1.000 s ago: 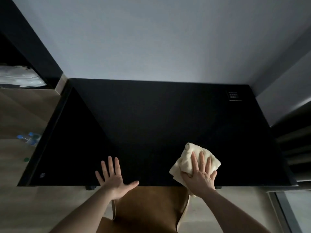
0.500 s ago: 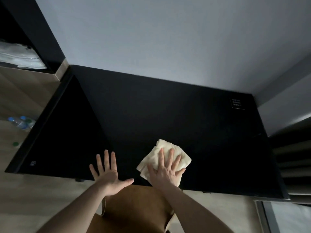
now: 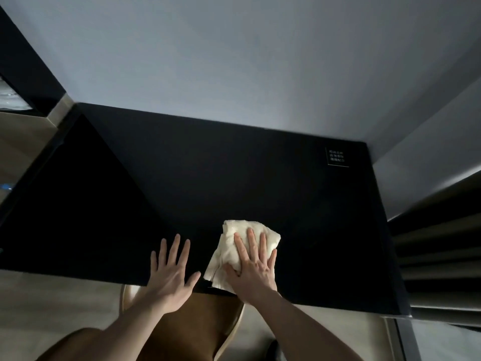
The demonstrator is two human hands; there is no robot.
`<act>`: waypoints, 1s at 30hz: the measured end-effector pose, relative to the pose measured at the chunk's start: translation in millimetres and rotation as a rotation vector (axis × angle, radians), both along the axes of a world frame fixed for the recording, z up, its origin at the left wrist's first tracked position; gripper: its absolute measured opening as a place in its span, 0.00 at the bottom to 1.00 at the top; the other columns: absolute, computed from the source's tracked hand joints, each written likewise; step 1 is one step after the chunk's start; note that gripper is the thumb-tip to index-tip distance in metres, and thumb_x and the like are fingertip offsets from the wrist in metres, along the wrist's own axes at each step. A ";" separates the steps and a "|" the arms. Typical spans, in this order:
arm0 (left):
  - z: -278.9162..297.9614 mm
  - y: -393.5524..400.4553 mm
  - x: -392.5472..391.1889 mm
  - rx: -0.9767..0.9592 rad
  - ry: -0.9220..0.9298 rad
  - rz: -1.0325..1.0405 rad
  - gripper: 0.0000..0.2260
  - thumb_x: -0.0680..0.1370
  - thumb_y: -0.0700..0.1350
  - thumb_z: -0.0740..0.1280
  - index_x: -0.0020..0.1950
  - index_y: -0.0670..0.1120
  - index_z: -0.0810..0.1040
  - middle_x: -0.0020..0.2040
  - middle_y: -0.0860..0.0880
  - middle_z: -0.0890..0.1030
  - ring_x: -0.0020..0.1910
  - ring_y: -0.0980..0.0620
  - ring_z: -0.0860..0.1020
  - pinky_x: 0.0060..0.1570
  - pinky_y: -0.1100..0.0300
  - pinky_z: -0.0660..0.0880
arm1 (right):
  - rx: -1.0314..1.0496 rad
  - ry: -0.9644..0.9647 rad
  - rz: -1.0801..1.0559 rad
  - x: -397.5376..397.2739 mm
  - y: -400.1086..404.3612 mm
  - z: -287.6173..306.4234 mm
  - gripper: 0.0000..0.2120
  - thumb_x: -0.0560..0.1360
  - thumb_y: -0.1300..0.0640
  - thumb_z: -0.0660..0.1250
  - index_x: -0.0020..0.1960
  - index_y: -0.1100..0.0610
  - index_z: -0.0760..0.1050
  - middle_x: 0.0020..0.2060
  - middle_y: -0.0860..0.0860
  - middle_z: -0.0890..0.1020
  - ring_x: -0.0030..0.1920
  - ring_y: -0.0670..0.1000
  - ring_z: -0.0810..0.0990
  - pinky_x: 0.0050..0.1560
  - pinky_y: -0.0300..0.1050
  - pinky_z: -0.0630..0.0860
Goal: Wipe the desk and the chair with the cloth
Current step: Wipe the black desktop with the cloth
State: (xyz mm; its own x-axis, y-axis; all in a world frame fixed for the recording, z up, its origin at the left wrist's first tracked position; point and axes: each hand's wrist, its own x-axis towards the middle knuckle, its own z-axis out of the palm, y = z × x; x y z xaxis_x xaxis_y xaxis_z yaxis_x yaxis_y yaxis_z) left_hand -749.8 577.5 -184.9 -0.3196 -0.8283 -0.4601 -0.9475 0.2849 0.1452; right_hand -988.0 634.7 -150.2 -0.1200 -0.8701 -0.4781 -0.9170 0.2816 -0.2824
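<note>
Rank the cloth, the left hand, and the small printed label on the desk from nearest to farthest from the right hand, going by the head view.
1. cloth: directly under the right hand, which presses it flat.
2. left hand: just to the left, at the near desk edge.
3. printed label: far right corner, by the wall.

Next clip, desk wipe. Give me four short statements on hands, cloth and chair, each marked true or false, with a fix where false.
1. The right hand presses flat on the cloth. True.
2. The left hand holds a second cloth. False: it holds nothing, fingers spread at the desk edge.
3. The cloth lies on the chair seat. False: it lies on the desk, near the front edge.
4. The chair sits below the desk's front edge. True.
</note>
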 end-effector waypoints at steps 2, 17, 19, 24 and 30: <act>-0.3 12.0 -33.7 -0.011 -0.012 0.029 0.41 0.79 0.71 0.47 0.87 0.49 0.52 0.86 0.44 0.46 0.83 0.35 0.48 0.78 0.32 0.55 | -0.017 0.020 0.022 -38.4 7.9 -1.6 0.37 0.82 0.27 0.43 0.82 0.36 0.27 0.80 0.43 0.22 0.78 0.53 0.18 0.80 0.69 0.30; 22.9 29.3 -186.3 0.234 -0.079 0.082 0.50 0.76 0.78 0.55 0.74 0.60 0.20 0.78 0.49 0.19 0.80 0.33 0.27 0.76 0.26 0.41 | 0.102 0.121 -0.405 -257.3 70.1 0.7 0.38 0.83 0.30 0.46 0.82 0.39 0.27 0.84 0.50 0.29 0.83 0.63 0.30 0.80 0.75 0.48; 25.2 25.9 -188.2 0.249 -0.073 0.084 0.50 0.76 0.78 0.57 0.74 0.60 0.19 0.78 0.49 0.19 0.79 0.33 0.26 0.75 0.25 0.40 | 0.139 0.151 -0.433 -230.6 57.0 7.1 0.39 0.84 0.31 0.45 0.80 0.41 0.23 0.83 0.54 0.29 0.83 0.67 0.33 0.79 0.75 0.51; 29.8 21.0 -199.2 0.329 -0.110 0.125 0.52 0.76 0.77 0.60 0.72 0.61 0.17 0.76 0.49 0.17 0.79 0.32 0.27 0.75 0.23 0.43 | 0.102 0.008 -0.169 -173.9 46.7 3.6 0.37 0.84 0.31 0.45 0.81 0.39 0.25 0.80 0.51 0.23 0.78 0.66 0.21 0.77 0.78 0.35; 32.0 17.6 -204.1 0.339 -0.173 0.150 0.53 0.76 0.74 0.63 0.71 0.61 0.17 0.75 0.50 0.17 0.80 0.31 0.29 0.75 0.23 0.48 | 0.044 0.047 0.091 -211.6 49.9 -1.3 0.37 0.83 0.28 0.43 0.81 0.36 0.24 0.78 0.46 0.20 0.77 0.59 0.18 0.78 0.73 0.30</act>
